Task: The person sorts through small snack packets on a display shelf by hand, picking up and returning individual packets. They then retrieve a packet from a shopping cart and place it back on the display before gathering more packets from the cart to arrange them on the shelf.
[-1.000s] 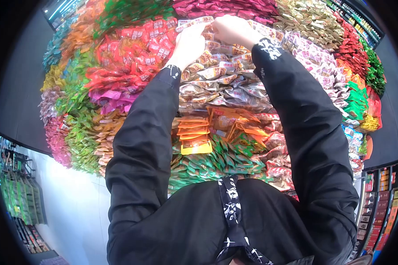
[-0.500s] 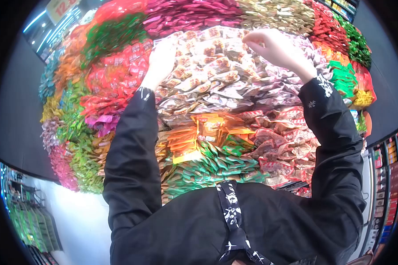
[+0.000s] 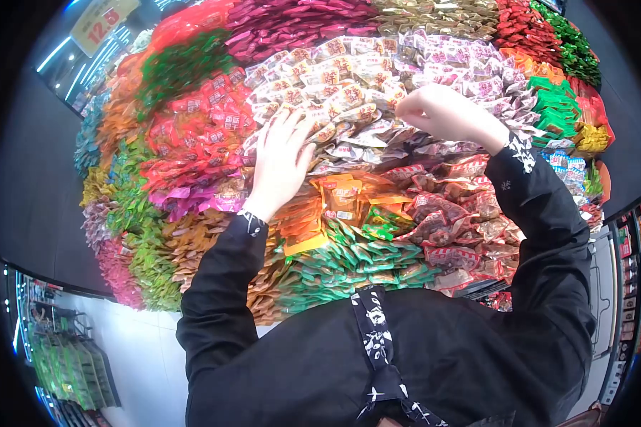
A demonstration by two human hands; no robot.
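A sign [image 3: 92, 37] reads "12." plus an unclear digit. The left hand [image 3: 283, 160] spreads flat, empty, over white packets [image 3: 345, 71] ahead; the right hand [image 3: 449, 114] curls loosely, its hold unclear.

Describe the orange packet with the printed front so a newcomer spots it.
Start at the large spread of white packets in the upper middle. Just below them, right of the left hand and above the green packets, sits the orange packet. Its printed front faces the camera, unlike the overlapping orange stack to its left, with its yellow lower edge.
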